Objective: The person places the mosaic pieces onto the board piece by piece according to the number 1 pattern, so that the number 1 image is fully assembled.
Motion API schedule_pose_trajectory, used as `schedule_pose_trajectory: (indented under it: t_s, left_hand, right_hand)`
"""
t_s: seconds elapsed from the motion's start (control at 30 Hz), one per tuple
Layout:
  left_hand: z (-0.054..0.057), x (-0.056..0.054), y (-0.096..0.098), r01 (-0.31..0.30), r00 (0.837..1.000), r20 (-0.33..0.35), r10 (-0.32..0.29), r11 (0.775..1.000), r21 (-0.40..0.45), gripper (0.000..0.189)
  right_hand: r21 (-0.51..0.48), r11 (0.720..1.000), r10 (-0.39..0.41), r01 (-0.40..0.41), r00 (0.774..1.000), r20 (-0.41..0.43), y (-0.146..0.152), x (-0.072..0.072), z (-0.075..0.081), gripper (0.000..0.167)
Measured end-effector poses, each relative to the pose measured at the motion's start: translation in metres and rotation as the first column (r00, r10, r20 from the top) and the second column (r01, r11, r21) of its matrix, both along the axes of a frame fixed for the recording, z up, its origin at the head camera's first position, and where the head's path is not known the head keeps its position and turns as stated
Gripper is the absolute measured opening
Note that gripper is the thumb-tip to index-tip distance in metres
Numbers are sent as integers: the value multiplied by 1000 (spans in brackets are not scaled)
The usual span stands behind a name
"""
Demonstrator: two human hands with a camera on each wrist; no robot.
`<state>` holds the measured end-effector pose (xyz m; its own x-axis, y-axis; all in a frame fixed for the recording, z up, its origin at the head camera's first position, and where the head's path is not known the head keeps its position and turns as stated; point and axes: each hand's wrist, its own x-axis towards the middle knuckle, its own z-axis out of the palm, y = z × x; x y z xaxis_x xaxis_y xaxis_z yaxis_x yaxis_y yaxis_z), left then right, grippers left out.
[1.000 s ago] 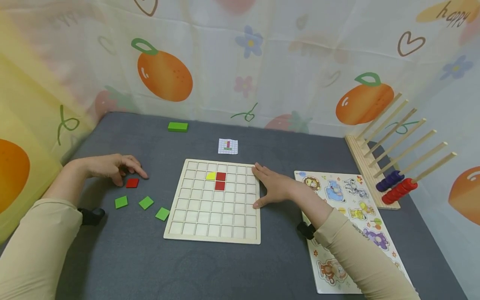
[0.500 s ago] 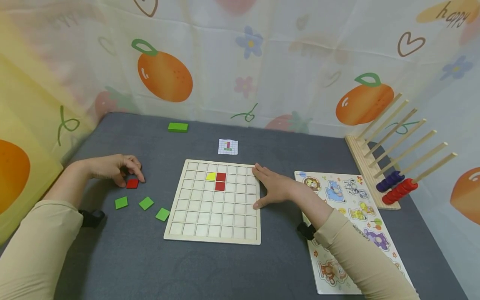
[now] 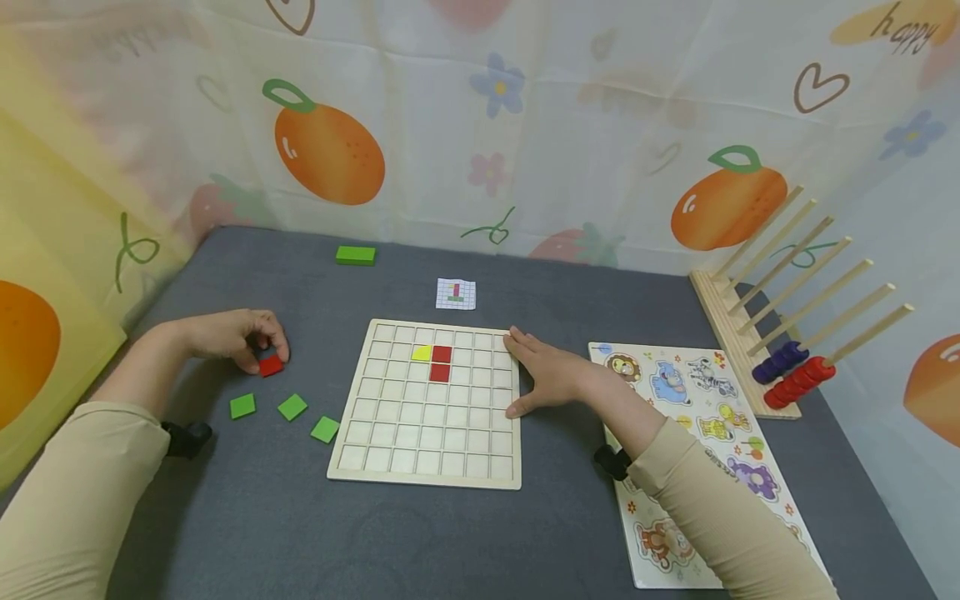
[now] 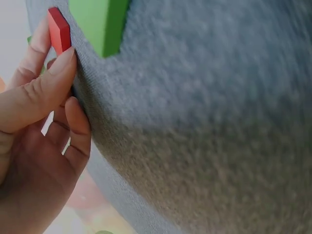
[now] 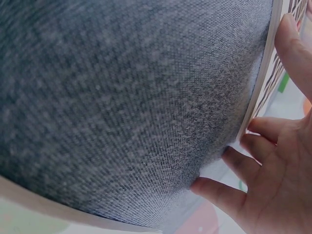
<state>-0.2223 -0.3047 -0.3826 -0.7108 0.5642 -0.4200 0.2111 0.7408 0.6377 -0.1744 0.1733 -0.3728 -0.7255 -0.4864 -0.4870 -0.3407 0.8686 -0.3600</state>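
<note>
Between thumb and index finger, my left hand (image 3: 228, 335) pinches a red square tile (image 3: 271, 365) at the left of the table; the left wrist view shows that red tile (image 4: 59, 30) tilted at the fingertips. Three green tiles (image 3: 292, 407) lie just below it. My right hand (image 3: 551, 371) rests with spread fingers along the right edge of a wooden grid board (image 3: 423, 412). In the board's upper part sit a yellow tile (image 3: 422, 352) and two red tiles (image 3: 441, 372), one red above the other.
Behind the board lies a small printed pattern card (image 3: 456, 294). A green block (image 3: 356, 255) is at the back left. An animal puzzle board (image 3: 697, 450) lies under the right forearm, and a peg stand (image 3: 742, 333) with red and blue rings stands at the right.
My left fingers have drawn together onto the loose red tile, which is now turned and moved slightly to the right. The right hand and the board stay put.
</note>
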Motion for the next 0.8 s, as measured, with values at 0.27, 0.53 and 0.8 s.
schedule_pose_trajectory:
  t_s: [0.27, 0.53, 0.8]
  left_hand:
    - [3, 1, 5, 1, 999, -46, -4, 998, -57, 30]
    - [7, -2, 6, -68, 998, 3, 68, 997, -45, 31]
    - [11, -4, 18, -105, 993, -45, 105, 994, -1, 31]
  right_hand:
    - [-6, 1000, 3, -3, 1000, 1, 1, 0, 0, 112]
    - [-11, 1000, 8, -9, 1000, -2, 0, 0, 1, 113]
    - [0, 1000, 0, 0, 1000, 4, 0, -1, -1, 113]
